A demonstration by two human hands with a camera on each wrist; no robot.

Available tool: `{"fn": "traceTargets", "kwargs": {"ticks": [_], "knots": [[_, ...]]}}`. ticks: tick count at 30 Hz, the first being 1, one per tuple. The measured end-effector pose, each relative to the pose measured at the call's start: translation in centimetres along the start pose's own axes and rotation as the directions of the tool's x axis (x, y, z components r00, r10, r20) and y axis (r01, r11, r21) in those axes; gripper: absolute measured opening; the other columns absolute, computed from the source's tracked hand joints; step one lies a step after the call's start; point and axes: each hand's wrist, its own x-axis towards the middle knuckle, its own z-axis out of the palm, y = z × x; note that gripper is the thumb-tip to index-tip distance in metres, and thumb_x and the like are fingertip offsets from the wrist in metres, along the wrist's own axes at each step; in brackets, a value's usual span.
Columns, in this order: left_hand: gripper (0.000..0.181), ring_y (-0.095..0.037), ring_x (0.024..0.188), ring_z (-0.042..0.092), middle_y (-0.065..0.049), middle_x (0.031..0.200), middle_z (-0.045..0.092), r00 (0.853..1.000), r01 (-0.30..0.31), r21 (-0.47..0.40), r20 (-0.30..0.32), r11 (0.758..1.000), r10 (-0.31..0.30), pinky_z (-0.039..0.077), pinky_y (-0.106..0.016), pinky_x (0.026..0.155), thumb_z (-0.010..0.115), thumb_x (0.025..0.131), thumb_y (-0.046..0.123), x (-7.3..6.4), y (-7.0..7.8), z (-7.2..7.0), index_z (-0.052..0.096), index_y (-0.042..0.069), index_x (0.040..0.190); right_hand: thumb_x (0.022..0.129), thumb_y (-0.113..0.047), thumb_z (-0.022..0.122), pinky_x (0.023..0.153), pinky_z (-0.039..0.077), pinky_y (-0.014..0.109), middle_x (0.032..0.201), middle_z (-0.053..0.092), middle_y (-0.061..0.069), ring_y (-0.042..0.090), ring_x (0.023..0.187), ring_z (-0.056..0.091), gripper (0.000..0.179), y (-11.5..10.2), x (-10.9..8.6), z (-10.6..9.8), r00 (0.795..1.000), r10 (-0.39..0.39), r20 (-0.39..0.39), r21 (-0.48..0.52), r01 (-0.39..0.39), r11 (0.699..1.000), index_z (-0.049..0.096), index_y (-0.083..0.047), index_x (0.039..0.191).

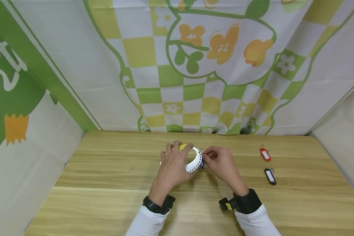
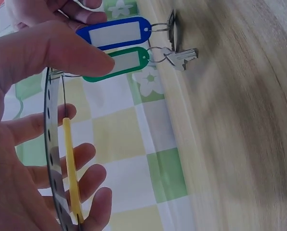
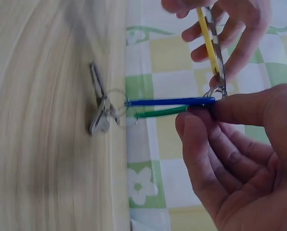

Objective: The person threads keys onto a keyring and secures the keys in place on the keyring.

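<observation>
My left hand [image 1: 172, 165] holds a curved metal band [image 1: 198, 161] with a row of small holes and a yellow grip [image 2: 71, 163], its fingers bent round it. At the band's right end, my right hand [image 1: 222, 164] pinches the top of a blue key tag [image 2: 115, 32] between thumb and finger. Just beside that hangs a green key tag [image 2: 129, 61], overlapped by my left thumb in the left wrist view. From each tag a small ring carries metal keys, such as the silver key [image 2: 182, 57] under the green one, close over the table.
To the right on the wooden table [image 1: 106, 170] lie a red key tag [image 1: 265, 154] and a black key tag [image 1: 270, 176], each with a ring. A checked, flowered cloth [image 1: 191, 91] hangs behind the table's far edge, with pale walls at both sides.
</observation>
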Motion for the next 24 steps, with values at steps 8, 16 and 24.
{"fn": "traceTargets", "kwargs": {"ticks": [8, 16, 24], "knots": [[0.092, -0.042, 0.121, 0.046, -0.020, 0.136, 0.050, 1.000, -0.005, 0.021, -0.006, 1.000, 0.005, 0.044, -0.059, 0.086, 0.096, 0.058, 0.027, -0.01, -0.06, 0.16, 0.058, 0.021, 0.141, 0.089, -0.006, 0.076, 0.062, 0.054, 0.028, 0.075, 0.070, 0.003, 0.013, 0.065, 0.066, 0.006, -0.04, 0.00, 0.06, 1.000, 0.025, -0.007, 0.042, -0.025, 0.999, 0.074, -0.001, 0.087], [0.091, -0.042, 0.117, 0.048, -0.021, 0.134, 0.052, 1.000, -0.015, 0.017, 0.014, 1.000, 0.014, 0.045, -0.060, 0.085, 0.098, 0.056, 0.025, -0.12, -0.15, -0.04, 0.059, 0.022, 0.138, 0.084, 0.000, 0.079, 0.059, 0.053, 0.025, 0.078, 0.072, 0.001, 0.009, 0.066, 0.066, 0.008, 0.25, -0.03, 0.02, 0.964, -0.264, -0.027, -0.197, 0.254, 0.947, 0.076, -0.005, 0.088], [0.088, -0.042, 0.118, 0.047, -0.021, 0.133, 0.052, 1.000, -0.012, 0.012, 0.009, 1.000, 0.012, 0.044, -0.060, 0.085, 0.095, 0.058, 0.025, -0.12, -0.13, -0.16, 0.059, 0.021, 0.139, 0.087, -0.005, 0.078, 0.062, 0.055, 0.027, 0.076, 0.071, 0.000, 0.010, 0.067, 0.066, 0.003, 0.16, 0.01, 0.10, 0.995, -0.100, -0.003, -0.088, 0.099, 0.991, 0.075, -0.004, 0.089]]}}
